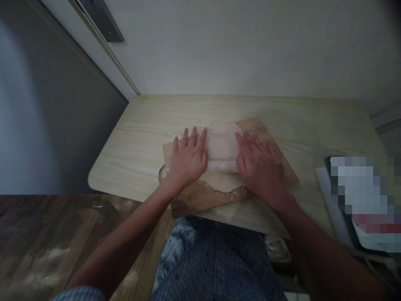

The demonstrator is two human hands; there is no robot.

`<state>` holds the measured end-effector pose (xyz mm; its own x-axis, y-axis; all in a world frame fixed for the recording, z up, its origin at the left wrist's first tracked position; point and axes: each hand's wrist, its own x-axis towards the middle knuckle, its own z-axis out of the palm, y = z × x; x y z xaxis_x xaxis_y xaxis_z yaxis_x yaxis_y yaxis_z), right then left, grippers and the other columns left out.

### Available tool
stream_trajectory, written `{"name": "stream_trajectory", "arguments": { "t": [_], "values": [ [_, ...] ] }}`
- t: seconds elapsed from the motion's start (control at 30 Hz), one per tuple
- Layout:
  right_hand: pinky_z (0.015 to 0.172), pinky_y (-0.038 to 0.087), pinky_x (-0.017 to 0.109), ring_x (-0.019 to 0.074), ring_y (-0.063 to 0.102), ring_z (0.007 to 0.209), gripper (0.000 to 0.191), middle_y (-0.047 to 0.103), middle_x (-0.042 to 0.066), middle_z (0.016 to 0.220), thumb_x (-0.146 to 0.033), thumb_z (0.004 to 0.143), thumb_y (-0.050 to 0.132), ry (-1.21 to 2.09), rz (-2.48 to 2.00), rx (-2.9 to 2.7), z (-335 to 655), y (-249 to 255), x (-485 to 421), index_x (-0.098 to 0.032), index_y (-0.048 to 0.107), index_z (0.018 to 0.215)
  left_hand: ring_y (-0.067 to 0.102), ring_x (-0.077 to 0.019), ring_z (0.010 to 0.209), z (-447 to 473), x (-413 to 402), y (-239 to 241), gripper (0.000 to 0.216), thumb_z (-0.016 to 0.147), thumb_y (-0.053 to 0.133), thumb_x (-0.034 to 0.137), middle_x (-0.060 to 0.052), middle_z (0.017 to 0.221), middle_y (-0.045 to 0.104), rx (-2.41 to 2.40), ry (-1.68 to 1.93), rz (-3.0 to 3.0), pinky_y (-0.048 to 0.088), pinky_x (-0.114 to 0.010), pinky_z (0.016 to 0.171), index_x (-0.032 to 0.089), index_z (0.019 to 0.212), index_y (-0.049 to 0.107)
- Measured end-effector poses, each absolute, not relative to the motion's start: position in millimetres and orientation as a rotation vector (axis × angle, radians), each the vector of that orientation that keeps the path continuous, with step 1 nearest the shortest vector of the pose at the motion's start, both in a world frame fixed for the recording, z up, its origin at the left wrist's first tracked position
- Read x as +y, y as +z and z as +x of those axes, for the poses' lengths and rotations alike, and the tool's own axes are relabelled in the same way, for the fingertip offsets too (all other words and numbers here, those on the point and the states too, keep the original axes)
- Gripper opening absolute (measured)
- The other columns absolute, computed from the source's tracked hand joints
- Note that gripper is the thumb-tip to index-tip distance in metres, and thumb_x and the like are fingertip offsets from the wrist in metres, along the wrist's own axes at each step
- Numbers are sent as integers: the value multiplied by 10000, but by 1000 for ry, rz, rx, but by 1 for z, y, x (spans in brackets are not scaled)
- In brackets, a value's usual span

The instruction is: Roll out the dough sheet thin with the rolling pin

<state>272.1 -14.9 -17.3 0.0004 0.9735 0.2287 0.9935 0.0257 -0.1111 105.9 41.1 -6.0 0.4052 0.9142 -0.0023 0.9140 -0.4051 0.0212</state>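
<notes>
A pale sheet of dough (221,142) lies spread on a wooden board (200,198) on a light wood table. Across the dough runs a pale pink rolling pin (222,165), its middle showing between my hands. My left hand (188,159) lies flat on the pin's left end, fingers stretched out and pointing away from me. My right hand (258,167) presses flat on the pin's right end, fingers also extended. Both ends of the pin are hidden under my palms.
The table (140,138) stands against a pale wall, its rounded front corner at the left over a dark wooden floor (46,238). A blurred flat device (363,196) lies at the table's right edge. My checked trousers (216,259) show below the board.
</notes>
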Motion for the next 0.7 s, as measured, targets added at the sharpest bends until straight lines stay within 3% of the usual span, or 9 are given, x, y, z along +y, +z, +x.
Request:
{"name": "stream_trajectory", "arguments": {
  "t": [0.47, 0.7],
  "values": [
    [1006, 329, 380, 212, 422, 1239, 476, 478, 102, 1339, -218, 891, 299, -208, -1919, -2033, 261, -25, -61, -123, 373, 1351, 230, -259, 1349, 94, -10, -13, 488, 922, 234, 330, -79, 1447, 324, 1689, 217, 2697, 187, -484, 1078, 212, 1393, 288],
    [907, 418, 357, 217, 491, 1178, 402, 518, 89, 1300, -211, 902, 357, -370, -1834, -2071, 263, -28, -82, -123, 478, 1275, 288, -247, 1324, 86, -26, -22, 469, 928, 265, 340, -89, 1427, 358, 1617, 346, 2735, 224, -466, 1063, 184, 1362, 346]
  ]
}}
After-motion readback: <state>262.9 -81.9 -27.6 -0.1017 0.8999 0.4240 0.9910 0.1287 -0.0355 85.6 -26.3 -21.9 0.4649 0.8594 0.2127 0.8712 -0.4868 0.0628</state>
